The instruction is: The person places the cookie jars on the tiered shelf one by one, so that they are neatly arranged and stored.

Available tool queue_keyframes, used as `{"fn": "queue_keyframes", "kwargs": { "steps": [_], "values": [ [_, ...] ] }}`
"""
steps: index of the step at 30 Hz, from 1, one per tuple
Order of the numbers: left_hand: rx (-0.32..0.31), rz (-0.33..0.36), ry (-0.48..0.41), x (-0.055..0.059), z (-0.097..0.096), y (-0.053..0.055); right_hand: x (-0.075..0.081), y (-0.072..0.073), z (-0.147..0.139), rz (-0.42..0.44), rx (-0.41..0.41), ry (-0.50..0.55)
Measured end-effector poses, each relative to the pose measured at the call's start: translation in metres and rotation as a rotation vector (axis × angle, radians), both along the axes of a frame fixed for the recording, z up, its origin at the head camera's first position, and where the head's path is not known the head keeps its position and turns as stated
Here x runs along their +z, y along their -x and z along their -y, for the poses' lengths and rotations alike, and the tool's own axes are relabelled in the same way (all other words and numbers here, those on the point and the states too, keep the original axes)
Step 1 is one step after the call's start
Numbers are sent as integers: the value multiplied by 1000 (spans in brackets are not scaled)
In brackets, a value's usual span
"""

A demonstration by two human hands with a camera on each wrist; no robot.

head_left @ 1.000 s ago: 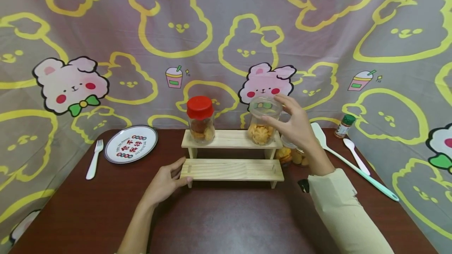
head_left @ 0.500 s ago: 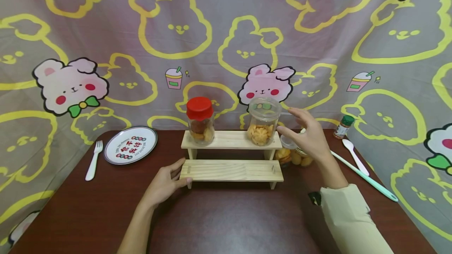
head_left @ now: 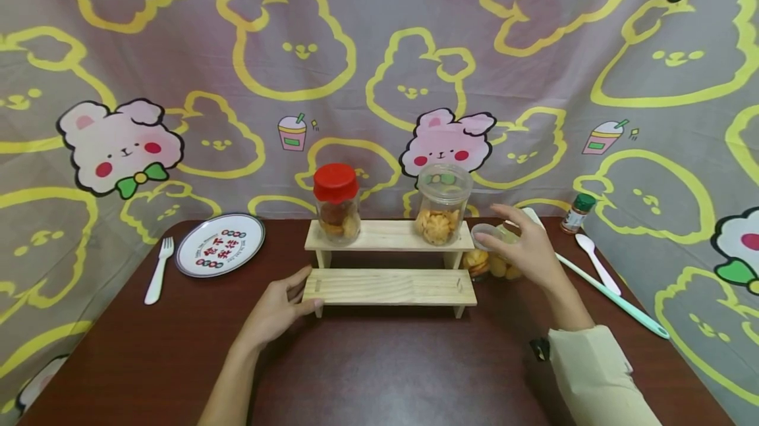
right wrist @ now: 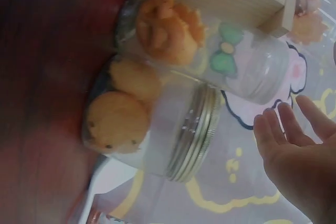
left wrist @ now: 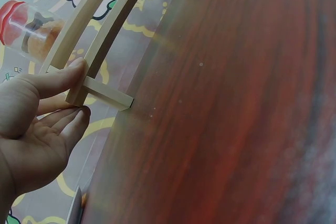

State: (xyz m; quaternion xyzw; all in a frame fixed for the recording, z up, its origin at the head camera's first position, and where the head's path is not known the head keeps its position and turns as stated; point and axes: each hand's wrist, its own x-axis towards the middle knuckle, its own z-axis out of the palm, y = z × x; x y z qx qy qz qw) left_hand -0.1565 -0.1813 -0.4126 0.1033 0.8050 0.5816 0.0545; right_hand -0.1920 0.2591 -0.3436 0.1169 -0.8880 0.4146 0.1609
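the right hand (head_left: 528,248), fingers loosely parted, hides part of the metal-lidded cookie jar (right wrist: 149,118) just right of the wooden rack (head_left: 388,286), whose left end the left hand (head_left: 275,311) pinches. a second earlier, the right hand gripped the clear jar (head_left: 441,209) now standing on the rack's upper tier.

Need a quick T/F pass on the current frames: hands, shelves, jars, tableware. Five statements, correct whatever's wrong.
1. The left hand grips the left end of the lower wooden shelf. True.
2. The red-lidded jar stands on the lower wooden shelf. False: it stands on the upper wooden shelf.
3. The right hand grips the clear jar on the upper wooden shelf. False: that hand is open and apart from the jar.
4. In the head view, the fork lies left of the plate. True.
5. The small bottle near the spoon has a red cap. False: its cap is green.
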Motion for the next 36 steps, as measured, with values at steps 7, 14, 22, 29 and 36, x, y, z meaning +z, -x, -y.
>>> {"fn": "queue_keyframes", "kwargs": {
  "steps": [7,14,22,29,36],
  "values": [
    [-7,-7,5,0,1,-1,-7,-1,-3,113,21,35],
    [-2,-7,-1,1,0,-1,-13,0,-3,155,20,44],
    [-12,-15,14,0,1,0,-21,6,-3,107,93,30],
    [-3,2,7,-3,1,2,-20,6,-2,112,91,5],
    [-16,-6,1,0,1,0,-22,5,-4,81,74,-4]
  ]
}}
